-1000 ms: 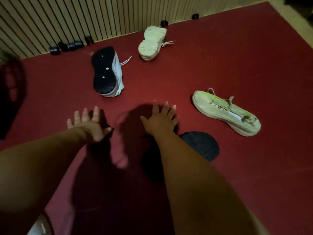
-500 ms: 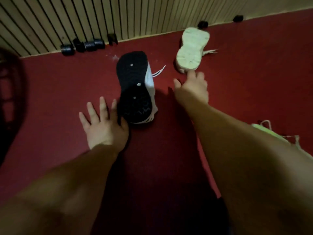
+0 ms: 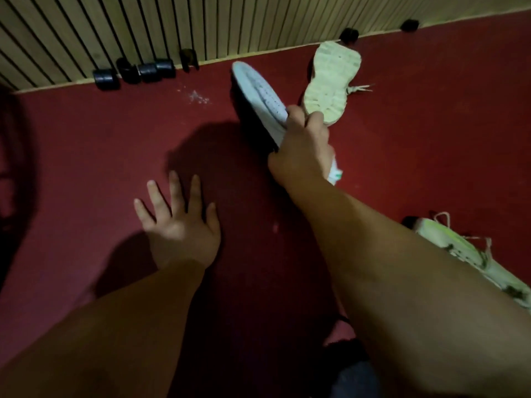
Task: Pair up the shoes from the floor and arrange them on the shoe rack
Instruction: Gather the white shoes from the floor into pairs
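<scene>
— Well, going by the head view, what could go wrong from here?
— Mostly the grip. The right hand point(image 3: 301, 150) has its fingers curled round the white shoe point(image 3: 258, 96) near the middle and heel, with the toe sticking out toward the wall point(image 3: 143, 24). I'd judge that long end could swing, or the shoe could twist out of the fingers.
— Swing into what?
— The cream shoe point(image 3: 330, 79), sole up, lies just beside it by the wall. A careless turn could knock it.
— And the left hand?
— The left hand point(image 3: 178, 225) is spread, fingers straight and apart, holding nothing, low over the red floor point(image 3: 86, 153). Whether it touches, I cannot tell.
— Anything else at risk?
— Pairing. No mate for the white shoe shows, and no rack either. A green shoe point(image 3: 448, 242) sits at the right, half hidden behind the right forearm point(image 3: 402, 268), so a wrong match seems possible in this dim light.
— How does the white one look?
— White upper with rows of small holes, a dark underside, a green mark at the heel end. It is tilted, toe away from the person. Whether it is clear of the floor, I cannot tell.
</scene>
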